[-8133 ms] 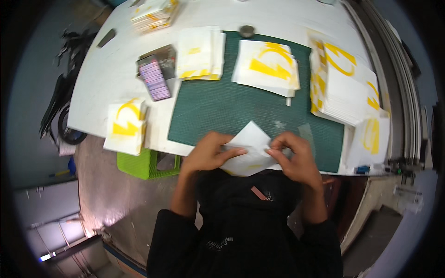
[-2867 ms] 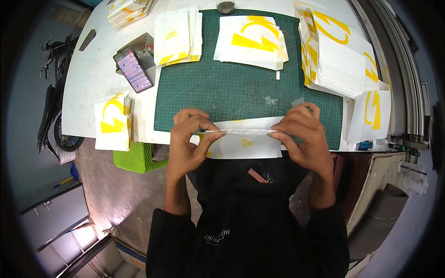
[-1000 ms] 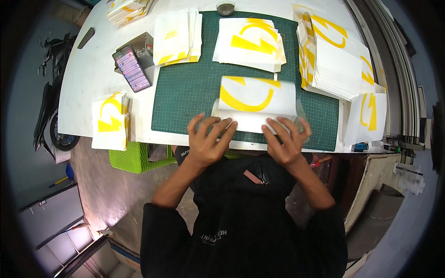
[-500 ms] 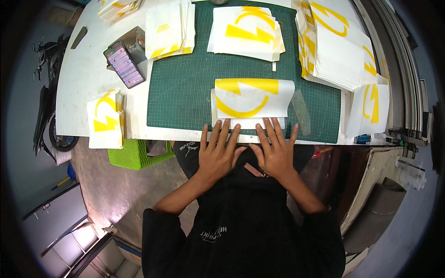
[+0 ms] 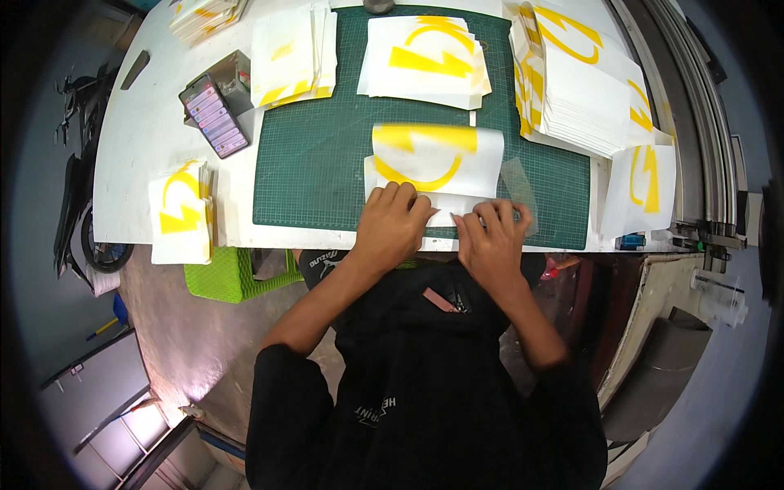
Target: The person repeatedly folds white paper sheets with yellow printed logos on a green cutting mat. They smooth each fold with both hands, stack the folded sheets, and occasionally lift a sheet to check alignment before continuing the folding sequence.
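Near edge of green mat point(image 5: 327, 180), both hands on one sheet point(image 5: 437, 167), white with a yellow arc. Left hand point(image 5: 390, 227) flat, fingers spread, palm pressing the sheet's lower left part down. Right hand point(image 5: 492, 241) just beside it, fingertips bent onto the lower right edge, apparently pinching or lifting a thin layer there; too small to tell for certain, so grip on it unclear. Clear film strip point(image 5: 519, 186) lying on the mat just right of the sheet, touching or nearly so.

Progress, judged from the layout: sheet laid out and held, edge work just started, bulk of it not yet done. Large stack point(image 5: 584, 90) of similar sheets at far right, smaller piles at top centre point(image 5: 429, 61) and top left point(image 5: 294, 53), another pile point(image 5: 181, 212) on the white table point(image 5: 139, 139) at left. Which piles finished and which waiting, not readable from here. Grey box point(image 5: 214, 106) of small items beside the mat, untouched.
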The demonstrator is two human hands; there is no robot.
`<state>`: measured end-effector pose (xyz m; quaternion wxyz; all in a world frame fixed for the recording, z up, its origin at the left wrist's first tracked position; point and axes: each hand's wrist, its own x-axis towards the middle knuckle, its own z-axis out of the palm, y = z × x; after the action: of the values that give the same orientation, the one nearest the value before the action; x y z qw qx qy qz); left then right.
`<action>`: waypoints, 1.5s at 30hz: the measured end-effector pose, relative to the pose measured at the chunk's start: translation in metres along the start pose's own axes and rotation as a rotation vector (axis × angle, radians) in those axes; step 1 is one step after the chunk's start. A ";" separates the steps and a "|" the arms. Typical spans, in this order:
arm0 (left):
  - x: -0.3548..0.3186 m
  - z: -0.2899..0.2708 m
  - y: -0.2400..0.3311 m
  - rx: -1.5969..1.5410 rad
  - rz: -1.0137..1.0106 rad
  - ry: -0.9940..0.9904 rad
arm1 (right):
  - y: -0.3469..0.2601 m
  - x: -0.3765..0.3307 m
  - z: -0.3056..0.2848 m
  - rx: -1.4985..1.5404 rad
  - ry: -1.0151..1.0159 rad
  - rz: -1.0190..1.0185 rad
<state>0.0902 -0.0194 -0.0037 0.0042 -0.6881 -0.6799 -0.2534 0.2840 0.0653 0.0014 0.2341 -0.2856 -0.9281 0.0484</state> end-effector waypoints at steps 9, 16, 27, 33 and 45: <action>0.001 0.000 0.002 -0.011 -0.038 -0.030 | 0.008 0.016 -0.002 0.089 -0.128 0.004; -0.003 0.005 0.001 -0.001 -0.103 -0.139 | 0.002 -0.001 0.007 0.026 -0.219 0.070; 0.007 0.022 0.028 0.021 -0.159 -0.160 | -0.001 -0.004 -0.002 0.056 -0.328 0.076; 0.004 0.006 0.007 0.024 -0.062 -0.251 | 0.014 0.001 -0.017 0.252 -0.018 0.081; 0.003 -0.005 -0.015 0.029 -0.102 -0.210 | 0.016 0.025 0.005 0.286 0.228 0.237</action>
<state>0.0740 -0.0175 -0.0030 -0.0699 -0.6754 -0.7142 -0.1700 0.2719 0.0922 0.0036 0.3684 -0.3604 -0.8391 0.1740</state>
